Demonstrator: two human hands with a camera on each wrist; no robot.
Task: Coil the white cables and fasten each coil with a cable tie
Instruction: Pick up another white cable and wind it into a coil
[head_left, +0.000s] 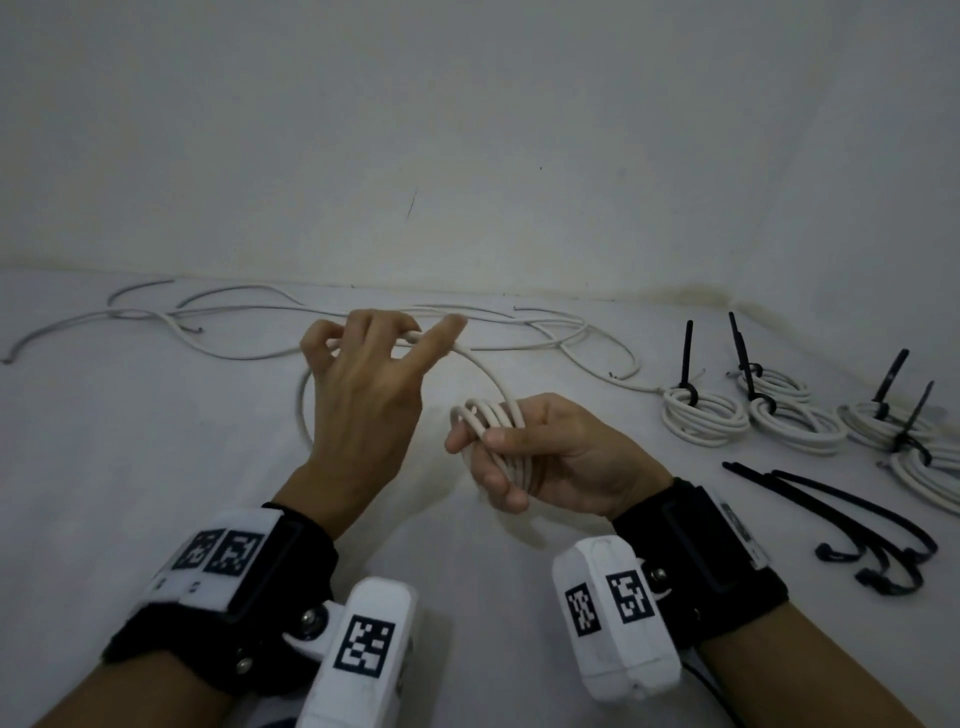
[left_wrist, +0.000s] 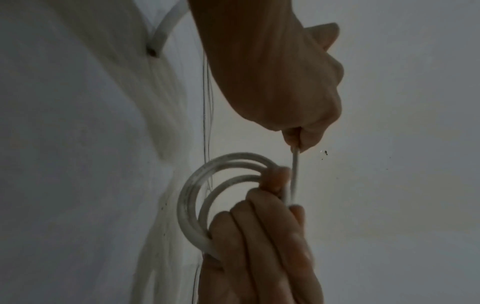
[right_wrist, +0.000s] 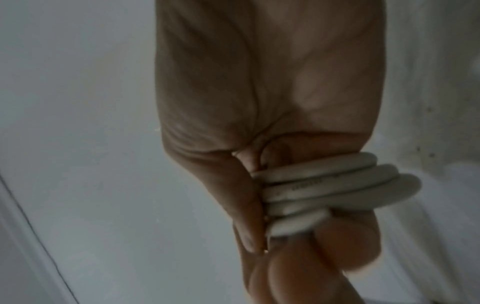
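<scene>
Springy, light white cable (head_left: 483, 374): right hand (head_left: 550, 452) grips its coil (right_wrist: 324, 191); left hand (head_left: 363, 384) pinches the free run; keep loops clamped

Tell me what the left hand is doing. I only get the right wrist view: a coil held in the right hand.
Observer: The left hand pinches the cable and holds it up above the surface. From there the cable arcs over to the coil in the right hand.
Operator: Report whether any coils are finished.
Observer: Several tied coils lie on the surface to the right. Each has a black tie tail sticking up.
Operator: Check for spare ties.
Observer: Loose black cable ties lie on the surface beside the right wrist.
</scene>
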